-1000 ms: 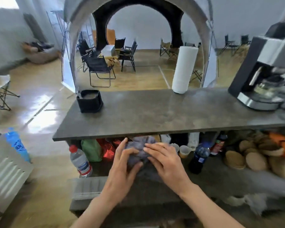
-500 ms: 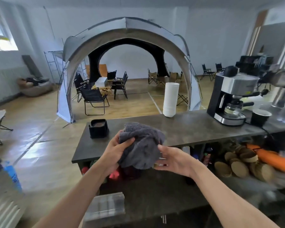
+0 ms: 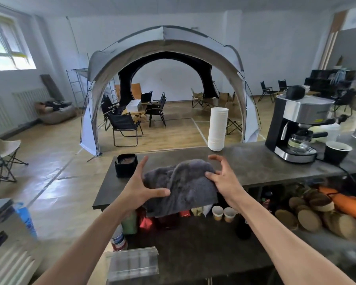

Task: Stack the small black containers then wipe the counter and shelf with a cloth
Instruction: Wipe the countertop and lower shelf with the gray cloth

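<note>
A dark grey fluffy cloth (image 3: 183, 185) is bunched over the front edge of the grey counter (image 3: 253, 163), part of it hanging down over the edge. My left hand (image 3: 141, 182) grips its left side with the thumb pressed on it and the fingers spread. My right hand (image 3: 222, 176) holds its right side with the thumb, the other fingers curled above. The stacked small black containers (image 3: 125, 165) stand at the counter's left end, just left of my left hand. The lower shelf (image 3: 193, 241) runs beneath the counter.
A tall stack of white cups (image 3: 217, 129) and a coffee machine (image 3: 298, 128) stand at the counter's back and right, with a black cup (image 3: 336, 152) beside it. The shelf holds bottles, two paper cups (image 3: 223, 212), round wooden pieces (image 3: 308, 212) and a clear box (image 3: 132, 264).
The cloth came up from the lower shelf and now spreads across the counter's front edge. Both hands moved apart to its two sides. The view lifted and widened.
</note>
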